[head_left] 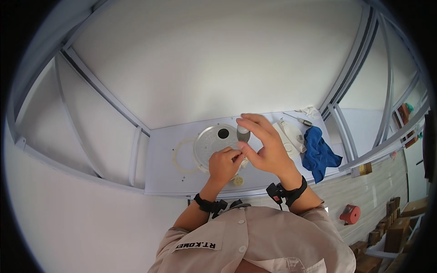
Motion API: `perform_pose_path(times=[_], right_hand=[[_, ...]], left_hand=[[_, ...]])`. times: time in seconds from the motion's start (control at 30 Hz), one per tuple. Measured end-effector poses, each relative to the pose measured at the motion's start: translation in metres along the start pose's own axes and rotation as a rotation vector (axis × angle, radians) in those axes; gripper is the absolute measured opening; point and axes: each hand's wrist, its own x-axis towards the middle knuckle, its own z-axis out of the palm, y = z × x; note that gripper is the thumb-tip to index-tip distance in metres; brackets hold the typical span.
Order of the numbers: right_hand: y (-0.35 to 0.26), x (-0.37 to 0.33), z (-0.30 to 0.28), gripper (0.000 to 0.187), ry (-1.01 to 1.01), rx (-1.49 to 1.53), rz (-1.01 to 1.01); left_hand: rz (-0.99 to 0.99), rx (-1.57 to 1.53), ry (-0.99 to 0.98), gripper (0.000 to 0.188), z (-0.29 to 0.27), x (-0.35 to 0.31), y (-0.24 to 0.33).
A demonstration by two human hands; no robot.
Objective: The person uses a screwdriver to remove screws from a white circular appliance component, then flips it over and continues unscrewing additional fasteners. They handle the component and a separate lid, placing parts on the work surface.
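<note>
My right hand [268,152] has its thumb and fingers around a grey handle with a whitish end [243,133], which looks like a screwdriver's and points up; its lower part is hidden. Close beside it, my left hand [223,166] is closed in a pinch near the right thumb, over the lower right part of a round silver metal piece [209,148]. What those fingertips hold is too small to make out. A black round spot [223,133] shows on the metal piece. A small yellowish round part [238,181] sits below the left fingers, by the table's front edge.
A pale yellow ring [175,157] lies left of the metal piece on the white table [159,175]. On the right are a white plastic housing [290,136], a blue cloth [318,152] and another screwdriver [304,121]. Metal frame posts [353,63] flank the table.
</note>
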Motion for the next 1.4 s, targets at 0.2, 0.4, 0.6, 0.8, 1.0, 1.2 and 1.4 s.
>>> perform_pose_path(times=[0.2,0.4,0.6,0.8,1.0,1.2,1.4], right_hand=[[0.016,-0.014,-0.004,0.047,0.013,-0.068,0.036],[0.010,-0.007,-0.005,0.053,-0.064,0.048,-0.005],[0.005,-0.013,-0.003,0.053,-0.030,-0.102,-0.122],[0.010,-0.016,-0.008,0.056,-0.040,0.005,0.036],[0.006,-0.010,0.000,0.056,0.007,-0.043,-0.040],[0.016,-0.024,-0.002,0.056,0.017,-0.073,-0.074],[0.004,-0.016,-0.001,0.048,-0.027,0.054,0.056]], left_hand=[[-0.015,-0.042,-0.028,0.014,-0.001,0.000,0.003],[-0.064,-0.070,-0.068,0.013,-0.004,0.001,0.004],[-0.007,0.008,-0.062,0.017,-0.003,0.002,0.001],[-0.048,-0.068,-0.110,0.016,-0.007,0.004,0.005],[-0.061,-0.039,-0.111,0.016,-0.004,0.005,0.002],[-0.057,-0.042,-0.130,0.016,-0.005,0.005,0.003],[-0.081,-0.078,-0.122,0.017,-0.006,0.005,0.004]])
